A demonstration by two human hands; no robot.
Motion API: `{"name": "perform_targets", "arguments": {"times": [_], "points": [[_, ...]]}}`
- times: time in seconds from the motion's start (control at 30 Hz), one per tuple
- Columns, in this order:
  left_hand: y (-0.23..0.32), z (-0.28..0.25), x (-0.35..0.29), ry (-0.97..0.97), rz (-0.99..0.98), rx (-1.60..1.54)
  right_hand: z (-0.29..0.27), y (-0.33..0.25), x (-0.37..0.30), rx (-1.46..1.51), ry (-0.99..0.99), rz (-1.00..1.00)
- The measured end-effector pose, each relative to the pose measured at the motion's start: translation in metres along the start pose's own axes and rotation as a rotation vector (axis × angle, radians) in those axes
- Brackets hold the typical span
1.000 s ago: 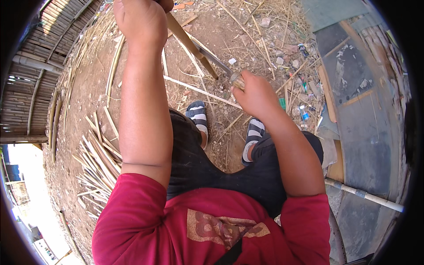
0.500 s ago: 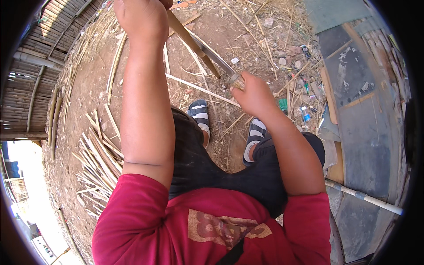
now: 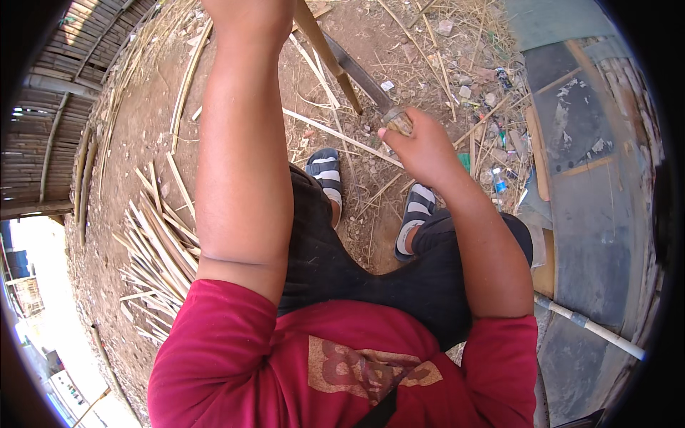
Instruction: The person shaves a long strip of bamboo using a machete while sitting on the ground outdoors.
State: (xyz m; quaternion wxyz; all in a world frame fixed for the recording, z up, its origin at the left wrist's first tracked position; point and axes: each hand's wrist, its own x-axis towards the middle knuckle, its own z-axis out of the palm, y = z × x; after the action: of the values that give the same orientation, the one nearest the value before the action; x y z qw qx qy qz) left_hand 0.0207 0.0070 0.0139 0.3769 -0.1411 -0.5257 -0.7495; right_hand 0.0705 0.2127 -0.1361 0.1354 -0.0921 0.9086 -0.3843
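My right hand (image 3: 426,146) is closed around the pale, worn handle (image 3: 397,121) of a long knife. Its dark blade (image 3: 364,82) slants up and left, running close beside a split bamboo strip (image 3: 328,57). That strip slopes down from my left hand (image 3: 250,18), its lower end hanging above the ground near the knife's handle. The upper edge of the view cuts off the left hand's fingers, but the strip comes out right beside that hand. Where blade and strip cross, I cannot tell whether they touch.
Split bamboo strips (image 3: 157,242) lie heaped at the left. Loose slivers and straw cover the dirt ahead, near my sandalled feet (image 3: 325,171). Dark boards (image 3: 585,235) and a pale pole (image 3: 592,327) lie at the right, beside litter. A bamboo wall (image 3: 43,135) stands far left.
The whole view has shifted slightly, so the ground and my feet sit higher in it. My left hand is further cut off at the top. More of the blade shows beside the strip.
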Motion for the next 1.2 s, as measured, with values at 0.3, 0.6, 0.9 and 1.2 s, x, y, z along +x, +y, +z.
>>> {"name": "perform_targets", "arguments": {"times": [0.3, 0.6, 0.9, 1.2], "points": [[0.0, -0.003, 0.001, -0.005, 0.003, 0.052, 0.007, -0.024, -0.007, -0.111, 0.326, -0.224], [-0.003, -0.013, 0.003, -0.01, -0.022, -0.019, 0.004, -0.001, 0.01, -0.157, -0.029, -0.018], [-0.007, -0.012, 0.002, -0.01, 0.001, 0.036, -0.004, -0.025, -0.006, -0.144, 0.205, -0.089], [-0.016, -0.023, 0.008, -0.018, 0.016, -0.007, 0.028, 0.004, 0.009, -0.404, 0.057, -0.024]]}}
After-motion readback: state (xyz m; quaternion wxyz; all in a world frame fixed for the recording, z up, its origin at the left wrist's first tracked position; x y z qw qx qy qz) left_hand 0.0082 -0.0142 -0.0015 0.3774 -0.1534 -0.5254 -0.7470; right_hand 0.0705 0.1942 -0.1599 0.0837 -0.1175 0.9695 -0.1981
